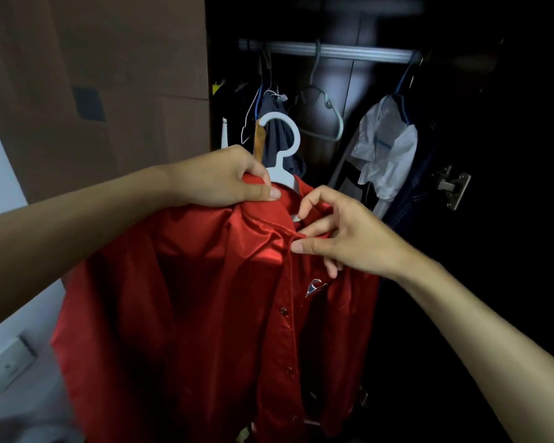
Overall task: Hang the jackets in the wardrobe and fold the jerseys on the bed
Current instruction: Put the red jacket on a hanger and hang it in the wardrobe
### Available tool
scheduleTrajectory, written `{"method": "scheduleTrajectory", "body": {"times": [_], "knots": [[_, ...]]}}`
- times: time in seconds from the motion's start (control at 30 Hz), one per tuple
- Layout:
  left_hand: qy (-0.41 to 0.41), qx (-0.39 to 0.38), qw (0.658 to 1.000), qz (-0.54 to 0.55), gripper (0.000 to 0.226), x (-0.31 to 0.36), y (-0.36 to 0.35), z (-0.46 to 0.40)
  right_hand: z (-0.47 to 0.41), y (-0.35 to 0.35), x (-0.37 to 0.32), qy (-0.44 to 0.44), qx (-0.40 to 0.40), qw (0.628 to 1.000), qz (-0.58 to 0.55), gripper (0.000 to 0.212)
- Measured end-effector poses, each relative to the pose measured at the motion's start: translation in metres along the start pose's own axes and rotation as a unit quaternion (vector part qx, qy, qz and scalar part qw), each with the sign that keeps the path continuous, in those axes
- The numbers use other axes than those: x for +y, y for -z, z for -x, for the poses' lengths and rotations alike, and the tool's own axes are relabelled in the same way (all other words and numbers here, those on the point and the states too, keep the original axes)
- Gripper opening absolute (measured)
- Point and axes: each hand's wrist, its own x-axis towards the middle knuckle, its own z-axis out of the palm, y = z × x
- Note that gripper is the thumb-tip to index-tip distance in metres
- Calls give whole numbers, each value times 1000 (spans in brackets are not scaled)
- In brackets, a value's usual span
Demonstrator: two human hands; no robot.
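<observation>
1. Holding up a red satin jacket (186, 314) in front of the open wardrobe (461, 219), already draped over a white plastic hanger (280, 145).
2. Left hand (234, 180) curled round the jacket's shoulder right beside the hanger neck, carrying the weight, by the look of it.
3. Right hand (343, 238) pinching the front edge just under the collar, thumb and forefinger closed on the fabric, other fingers loosely bent. Probably straightening the placket or doing up a snap, can't tell which.
4. Key bit for the next move: hanger hook pointing up and away from both hands, opening to the left, sitting well below the metal rail (327, 51). Rail running left to right across the top of the wardrobe, so lifting up and forward needed, hook over the bar.
5. Left hand nearer the hook, so likely the one to do the lift.
6. Free stretch of rail beside the empty grey hanger (320, 116), between the dark clothes on the left and the white shirt (384, 145) on the right.
7. Jacket body hanging straight down, long axis vertical, hem out of frame. Watch for slippery satin sliding off.
</observation>
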Motion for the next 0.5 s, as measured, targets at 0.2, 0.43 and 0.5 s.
{"method": "scheduleTrajectory", "body": {"times": [0.2,0.43,0.5], "knots": [[-62,-58,996,6,18,17,1,9,-14,30,-34,23,160,983,91,42],[-113,-61,991,31,16,30,3,13,-6,34,-47,-21,141,974,-174,34],[-150,-71,986,17,17,33,0,14,0,37,-51,-3,110,983,-146,16]]}}
